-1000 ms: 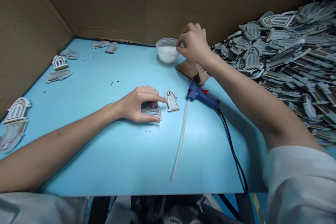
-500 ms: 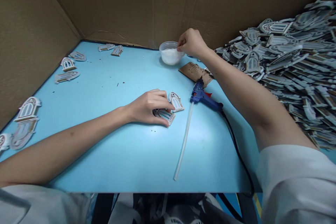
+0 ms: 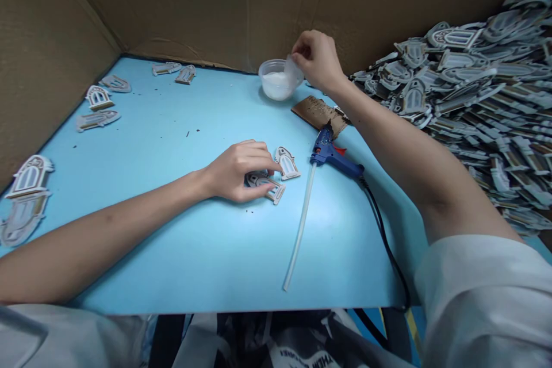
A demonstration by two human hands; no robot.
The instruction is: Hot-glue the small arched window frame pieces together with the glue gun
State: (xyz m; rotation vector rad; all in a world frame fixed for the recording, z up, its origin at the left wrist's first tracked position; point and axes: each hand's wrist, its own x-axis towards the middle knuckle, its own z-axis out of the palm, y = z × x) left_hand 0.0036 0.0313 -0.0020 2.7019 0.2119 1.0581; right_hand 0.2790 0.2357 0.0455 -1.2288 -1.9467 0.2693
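Observation:
My left hand (image 3: pixel 238 172) lies on the blue tabletop (image 3: pixel 181 253), with its fingers and thumb around a cut-out arched window piece (image 3: pixel 263 183). A second arched piece (image 3: pixel 287 164) stands just beyond the fingertips, apart from them. At the far side, my right hand (image 3: pixel 317 60) pinches the rim of a clear plastic tub (image 3: pixel 276 81) holding white contents. A blue glue gun (image 3: pixel 332 152) with a red trigger lies between my hands, with a long clear glue stick (image 3: pixel 301 227) beside it.
A large heap of arched pieces (image 3: pixel 461 92) fills the right side. Several more pieces lie along the left of the table. A scrap of brown cardboard (image 3: pixel 318 114) sits under my right forearm. Cardboard walls (image 3: pixel 172 6) enclose the table's far and left sides.
My right hand has risen slightly and now grips the tub's right rim, tilting it. The piece under my left hand has turned and shifted left.

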